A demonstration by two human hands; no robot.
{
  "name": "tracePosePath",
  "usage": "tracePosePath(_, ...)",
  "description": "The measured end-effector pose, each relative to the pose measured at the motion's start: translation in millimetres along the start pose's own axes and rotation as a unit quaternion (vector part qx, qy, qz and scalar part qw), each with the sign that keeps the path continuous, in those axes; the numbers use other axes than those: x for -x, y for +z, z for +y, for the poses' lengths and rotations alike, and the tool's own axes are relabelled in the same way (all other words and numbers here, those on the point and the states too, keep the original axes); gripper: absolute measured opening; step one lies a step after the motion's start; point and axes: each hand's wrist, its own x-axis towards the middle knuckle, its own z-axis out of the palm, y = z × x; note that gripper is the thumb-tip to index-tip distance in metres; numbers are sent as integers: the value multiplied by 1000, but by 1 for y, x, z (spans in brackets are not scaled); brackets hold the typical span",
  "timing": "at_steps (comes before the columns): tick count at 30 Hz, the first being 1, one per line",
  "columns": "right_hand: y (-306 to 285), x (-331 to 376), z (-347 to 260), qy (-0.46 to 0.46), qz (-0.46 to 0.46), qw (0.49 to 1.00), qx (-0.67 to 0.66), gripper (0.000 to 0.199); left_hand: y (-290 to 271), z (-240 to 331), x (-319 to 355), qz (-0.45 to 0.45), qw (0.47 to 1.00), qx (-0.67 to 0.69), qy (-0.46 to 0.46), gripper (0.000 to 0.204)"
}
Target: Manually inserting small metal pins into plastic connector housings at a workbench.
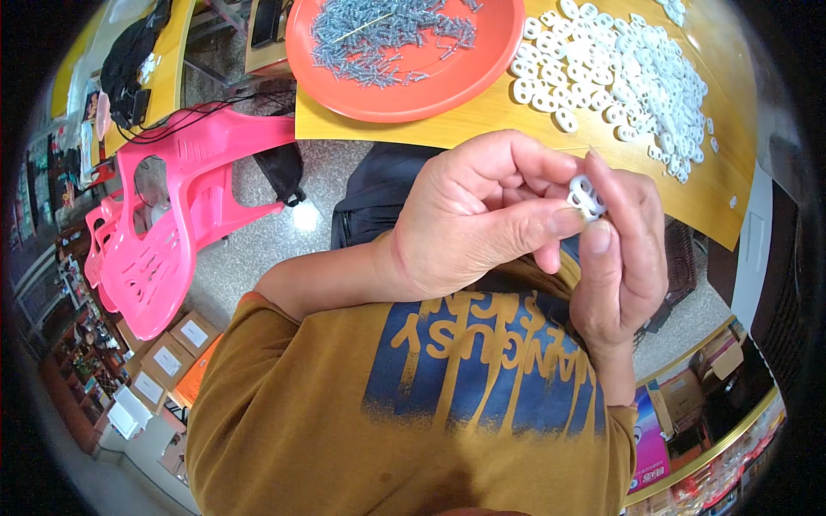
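Pinching a small white plastic ring piece [586, 197] between both hands, above the lap, just short of the bench [482, 120] edge. Looks light, rigid and smooth, so likely to slip or flick away if squeezed off-centre; best gripped by its outer rim, holes kept free. Left hand [473, 219] curled nearly closed, thumb and forefinger tips on the piece from nine o'clock. Right hand [624, 249] also nearly closed, thumb and forefinger clamping from three o'clock; anything else between the fingers too small to tell. Heap of matching white pieces [619, 69] on the bench at twelve to one o'clock. Orange tray [482, 77] of small metal screws [387, 34] at eleven. Pink plastic chair [172, 215] off at nine.
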Motion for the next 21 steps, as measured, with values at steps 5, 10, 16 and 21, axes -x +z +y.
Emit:
tracePosePath(5, 0, 1, 1, 4, 2, 1000, -18, 32, 1, -1, -1, -3, 1000, -2, 2, 24)
tracePosePath(10, -2, 1, -1, 5, -14, 999, -37, 34, 2, -2, 2, 0, 1000, 11, 0, 24)
tracePosePath(16, 1, 3, 3, -2, 3, 998, -57, 37, 3, 0, 1, -3, 1000, -9, -14, 25)
tracePosePath(21, -1, 3, 2, 16, -9, 995, -95, 38, 1, 0, 0, -25, 1000, 12, -7, 26)
